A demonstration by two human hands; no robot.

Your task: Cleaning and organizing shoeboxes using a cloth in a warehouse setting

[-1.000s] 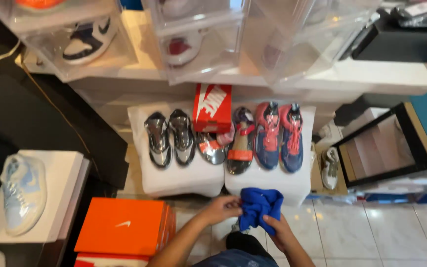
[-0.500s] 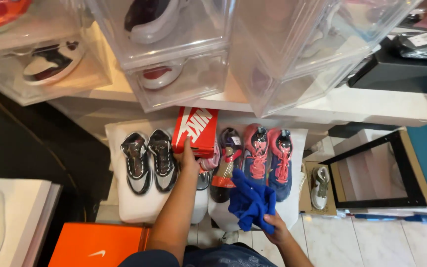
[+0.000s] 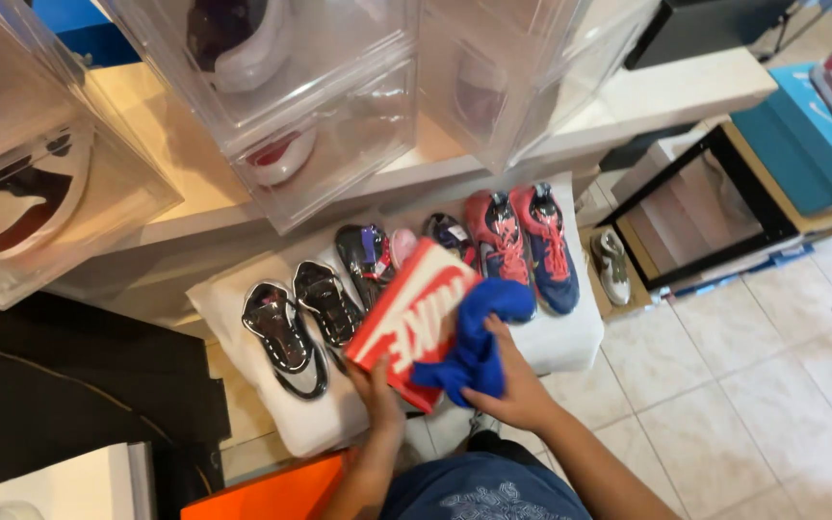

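Observation:
My left hand point(image 3: 377, 390) grips the lower edge of a red and white shoe box point(image 3: 406, 323), held tilted above the white shoe stand point(image 3: 272, 409). My right hand point(image 3: 512, 385) holds a crumpled blue cloth point(image 3: 479, 337) pressed against the box's right side. Behind the box, on the stand, sit a pair of black and silver sneakers point(image 3: 296, 318), a dark shiny shoe point(image 3: 363, 255) and a pair of red and navy sneakers point(image 3: 522, 246).
Clear plastic shoe boxes point(image 3: 281, 106) with sneakers inside are stacked on a white shelf point(image 3: 666, 91) above. An orange box point(image 3: 272, 491) lies at my lower left. A black-framed open case point(image 3: 695, 207) and a teal box point(image 3: 801, 140) stand at right on the tiled floor point(image 3: 763, 385).
My left hand took the red box off the stand and brought it toward me. My right hand raised the blue cloth onto the box. The camera tilted and moved closer.

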